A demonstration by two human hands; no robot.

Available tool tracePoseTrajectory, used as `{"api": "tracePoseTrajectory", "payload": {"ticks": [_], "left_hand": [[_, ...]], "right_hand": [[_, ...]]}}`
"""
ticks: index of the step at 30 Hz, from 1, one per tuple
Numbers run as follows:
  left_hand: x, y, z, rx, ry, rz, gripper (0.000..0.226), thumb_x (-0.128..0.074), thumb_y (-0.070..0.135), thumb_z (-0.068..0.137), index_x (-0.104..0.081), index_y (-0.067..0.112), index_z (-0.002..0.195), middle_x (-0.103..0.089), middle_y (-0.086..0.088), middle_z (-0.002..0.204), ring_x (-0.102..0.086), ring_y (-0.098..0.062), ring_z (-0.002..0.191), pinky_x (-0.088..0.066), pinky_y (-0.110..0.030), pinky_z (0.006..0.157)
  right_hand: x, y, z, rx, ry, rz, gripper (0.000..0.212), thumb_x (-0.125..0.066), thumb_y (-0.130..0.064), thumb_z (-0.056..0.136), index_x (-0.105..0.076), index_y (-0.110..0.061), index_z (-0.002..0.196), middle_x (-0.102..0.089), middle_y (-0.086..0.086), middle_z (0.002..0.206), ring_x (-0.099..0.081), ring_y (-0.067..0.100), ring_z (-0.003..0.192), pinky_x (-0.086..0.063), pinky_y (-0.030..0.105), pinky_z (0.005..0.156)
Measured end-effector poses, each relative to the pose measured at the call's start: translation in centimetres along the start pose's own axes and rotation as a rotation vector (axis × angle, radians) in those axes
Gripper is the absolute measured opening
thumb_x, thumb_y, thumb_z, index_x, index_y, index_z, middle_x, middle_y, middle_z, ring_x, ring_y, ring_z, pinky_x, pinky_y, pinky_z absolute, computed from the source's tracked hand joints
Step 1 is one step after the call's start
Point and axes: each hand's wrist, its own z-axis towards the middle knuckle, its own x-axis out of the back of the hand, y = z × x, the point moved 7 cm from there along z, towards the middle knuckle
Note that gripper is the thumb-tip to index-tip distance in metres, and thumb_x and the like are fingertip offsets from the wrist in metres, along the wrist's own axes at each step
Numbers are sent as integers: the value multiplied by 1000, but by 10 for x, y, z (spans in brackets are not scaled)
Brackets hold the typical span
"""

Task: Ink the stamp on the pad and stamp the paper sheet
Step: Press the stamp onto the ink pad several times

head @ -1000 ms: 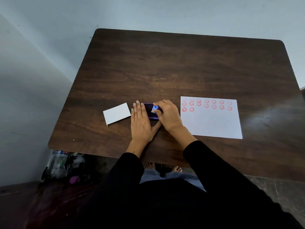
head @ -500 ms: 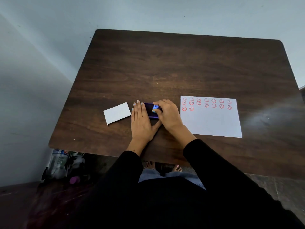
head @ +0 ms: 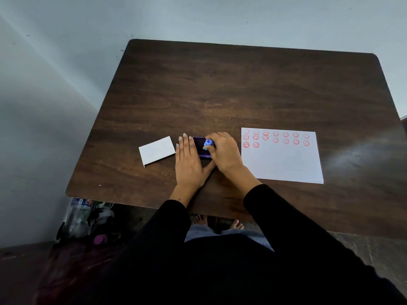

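Far left, on the floor under the dark wood table [head: 220, 84], a plastic bottle [head: 79, 216]. Up on the table, a white card [head: 156, 150] lies flat, just left of my hands. My left hand [head: 189, 160] is flat, fingers together, palm down, pressed vs. the left edge of the purple ink pad [head: 201, 148], thumb stretched out below it. My right hand [head: 224, 150] is pinching the small blue stamp [head: 208, 143], its base down on the pad. Right of that, apart from the pad, the paper sheet [head: 284, 164] w/ red smiley prints [head: 275, 138] across the top, approx. two rows plus two more at left.
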Motion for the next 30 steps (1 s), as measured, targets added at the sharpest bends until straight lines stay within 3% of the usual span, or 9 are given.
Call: {"api": "tracePoseTrajectory", "payload": {"ticks": [3, 9, 16, 22, 27, 30], "left_hand": [[0, 0, 0, 0, 3, 1, 97, -51, 60, 83, -12, -4, 145, -8, -23, 156, -5, -31, 146, -2, -38, 119], [-1, -2, 0, -5, -1, -18, 95, -52, 56, 83, -11, -4, 145, -8, -23, 156, -4, -31, 146, -2, -38, 119], [0, -1, 1, -1, 13, -24, 97, -53, 59, 82, -14, -4, 145, -11, -23, 156, -7, -31, 146, -2, -37, 119], [-2, -3, 0, -7, -1, -27, 95, -52, 56, 83, -11, -4, 145, -8, -23, 156, -4, -31, 146, -3, -39, 120], [-1, -3, 0, -3, 19, -22, 97, -53, 59, 82, -14, -4, 145, -11, -23, 156, -6, -31, 146, -2, -37, 118], [-2, -3, 0, -10, 17, -24, 97, -52, 58, 82, -13, -4, 145, -9, -23, 156, -5, -31, 146, -2, -38, 119]], "right_hand": [[-1, 1, 3, -32, -18, -11, 16, -62, -10, 83, -63, -4, 98, -67, 14, 101, -56, 26, 97, -46, 36, 82], [-5, -4, -1, -7, -48, -35, 33, -61, 3, 79, -61, -3, 112, -66, 16, 110, -55, 28, 104, -46, 35, 88], [-2, 2, 5, -63, -28, -31, 18, -66, -13, 81, -63, -6, 97, -67, 13, 100, -56, 25, 95, -47, 35, 80], [-6, -4, 1, -16, -34, -36, 30, -62, 3, 78, -63, -3, 107, -68, 15, 106, -56, 28, 100, -46, 37, 86], [-3, 2, 6, -54, -25, -36, 17, -64, -10, 82, -65, -6, 98, -68, 12, 100, -57, 24, 94, -45, 32, 80], [-4, 0, 5, -48, -23, -34, 19, -64, -7, 81, -64, -4, 100, -68, 14, 102, -57, 26, 96, -45, 33, 81]]}}
